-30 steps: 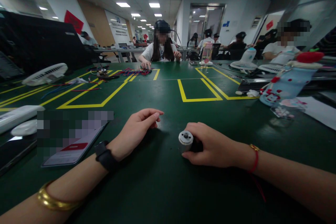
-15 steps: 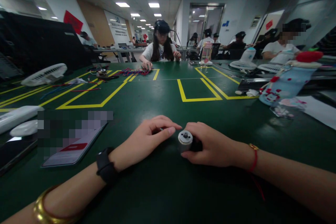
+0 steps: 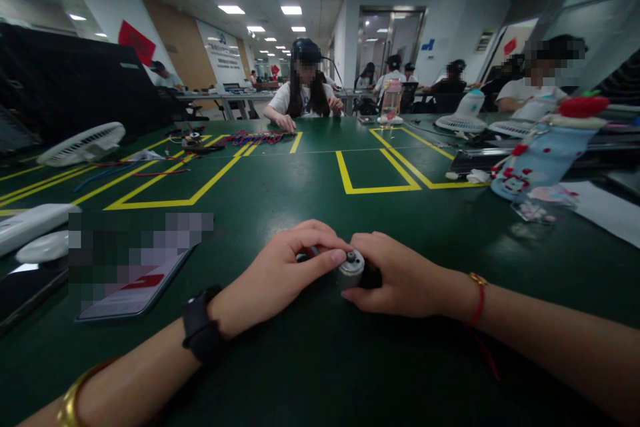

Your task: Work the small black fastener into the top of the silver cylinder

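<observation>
A small silver cylindrical electric motor (image 3: 351, 275) stands upright over the green table, its round end with a short central shaft facing up. My right hand (image 3: 400, 273) is closed around its right side, thumb at the front and fingers behind. From the left, my left hand (image 3: 290, 263) reaches over with thumb and index finger closed together at the top end, touching it beside the shaft. Its other fingers are curled under and partly hidden. The motor's lower part is in shadow.
A phone (image 3: 145, 273) lies left of my hands, beside a white device (image 3: 40, 223). A blue bottle (image 3: 543, 153) stands at right near a small clear packet (image 3: 535, 207). Farther off are bundled wires (image 3: 255, 138), a white fan (image 3: 83, 143) and a seated person (image 3: 305, 90). Yellow tape (image 3: 385, 189) marks the table.
My left hand has moved slightly right, bringing its thumb and index finger from just beside the motor onto its top end. The right hand keeps its hold.
</observation>
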A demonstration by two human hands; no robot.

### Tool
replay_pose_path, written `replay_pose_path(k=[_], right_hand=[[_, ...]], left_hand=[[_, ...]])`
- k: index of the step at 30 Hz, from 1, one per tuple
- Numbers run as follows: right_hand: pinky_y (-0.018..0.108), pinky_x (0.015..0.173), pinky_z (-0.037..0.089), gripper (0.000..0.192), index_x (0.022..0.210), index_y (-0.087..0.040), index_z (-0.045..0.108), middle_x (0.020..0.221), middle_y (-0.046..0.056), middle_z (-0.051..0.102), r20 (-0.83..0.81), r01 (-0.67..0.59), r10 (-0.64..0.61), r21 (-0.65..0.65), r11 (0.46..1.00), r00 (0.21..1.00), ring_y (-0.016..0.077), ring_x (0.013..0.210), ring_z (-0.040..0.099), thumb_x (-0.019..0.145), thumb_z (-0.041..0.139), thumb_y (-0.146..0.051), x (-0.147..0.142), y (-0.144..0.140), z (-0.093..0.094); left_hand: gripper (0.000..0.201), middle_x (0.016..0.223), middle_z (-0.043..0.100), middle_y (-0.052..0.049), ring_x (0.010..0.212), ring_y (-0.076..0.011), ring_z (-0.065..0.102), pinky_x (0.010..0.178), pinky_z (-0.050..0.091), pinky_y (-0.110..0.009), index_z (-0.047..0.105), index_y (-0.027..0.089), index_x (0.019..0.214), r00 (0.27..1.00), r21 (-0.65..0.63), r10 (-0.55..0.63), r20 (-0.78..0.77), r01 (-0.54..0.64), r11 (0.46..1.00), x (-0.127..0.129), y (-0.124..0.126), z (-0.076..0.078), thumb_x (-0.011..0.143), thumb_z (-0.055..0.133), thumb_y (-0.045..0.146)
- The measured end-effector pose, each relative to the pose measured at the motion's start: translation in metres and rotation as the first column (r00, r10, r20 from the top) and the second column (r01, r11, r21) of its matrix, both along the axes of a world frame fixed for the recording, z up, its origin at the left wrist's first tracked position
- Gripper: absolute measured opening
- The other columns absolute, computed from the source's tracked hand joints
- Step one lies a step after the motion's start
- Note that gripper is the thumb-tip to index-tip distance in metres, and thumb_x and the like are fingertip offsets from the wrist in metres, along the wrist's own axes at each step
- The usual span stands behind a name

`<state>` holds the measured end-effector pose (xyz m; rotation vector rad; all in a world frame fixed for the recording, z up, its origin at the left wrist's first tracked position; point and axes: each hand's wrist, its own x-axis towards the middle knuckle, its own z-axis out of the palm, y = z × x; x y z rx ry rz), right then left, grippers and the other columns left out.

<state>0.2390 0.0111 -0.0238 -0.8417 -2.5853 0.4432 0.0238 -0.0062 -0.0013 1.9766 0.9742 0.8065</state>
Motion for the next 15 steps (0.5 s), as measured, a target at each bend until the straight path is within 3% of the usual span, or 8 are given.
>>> replay_pose_path(k=[7,15], right_hand=[[0.027,0.060,0.032,0.025,0.083,-0.019,0.050,0.077,-0.001,0.053,-0.008,-0.001,0.001,0.009,1.000,1.000,0.0134,0.066,0.045,0.076,0.070,-0.033,0.0000,-0.0007,0.0009],[0.028,0.061,0.033,0.025,0.085,-0.019,0.052,0.078,0.000,0.055,0.000,0.004,-0.004,0.014,1.000,1.000,0.0141,0.067,0.046,0.075,0.070,-0.034,-0.0003,0.0000,-0.0007]], left_hand=[[0.016,0.097,0.065,-0.003,0.090,-0.0184,0.061,0.082,0.048,-0.032,0.071,0.021,0.089,0.998,0.021,0.055,0.026,-0.056,0.998,0.0045,-0.0006,-0.0007,0.089,0.060,0.032],[0.016,0.099,0.065,-0.004,0.092,-0.0185,0.060,0.083,0.048,-0.033,0.072,0.022,0.093,0.999,0.017,0.038,0.013,-0.039,0.999,0.0055,-0.0001,0.0000,0.090,0.059,0.031]])
